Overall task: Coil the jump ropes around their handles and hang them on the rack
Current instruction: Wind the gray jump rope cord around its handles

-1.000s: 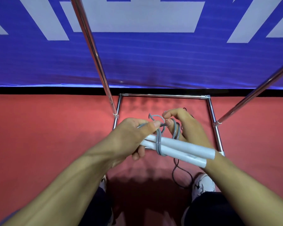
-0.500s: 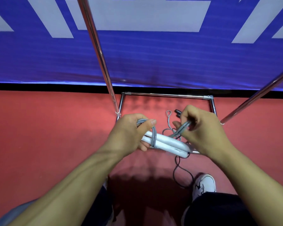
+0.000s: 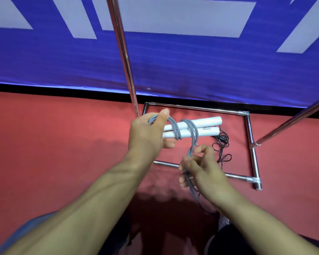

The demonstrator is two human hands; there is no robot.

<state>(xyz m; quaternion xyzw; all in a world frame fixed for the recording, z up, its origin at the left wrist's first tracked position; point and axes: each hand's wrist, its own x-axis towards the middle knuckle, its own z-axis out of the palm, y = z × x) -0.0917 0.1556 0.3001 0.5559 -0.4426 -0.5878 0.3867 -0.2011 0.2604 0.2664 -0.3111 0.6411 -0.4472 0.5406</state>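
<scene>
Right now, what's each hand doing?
Left hand: grips the two white handles.
Right hand: pinches the grey rope.

Sports hall or gym corner, shown by its flooring, banner and equipment rack.

A red sports floor (image 3: 44,144) is seen running up to a black skirting strip, above which a blue banner (image 3: 173,61) with large pale lettering is hung along the wall. A chrome tube rack (image 3: 250,144) is stood on the floor, its rectangular base and slanted uprights visible. A jump rope with white handles (image 3: 201,126) and a thin black cord (image 3: 222,144) on the floor are also seen.
</scene>
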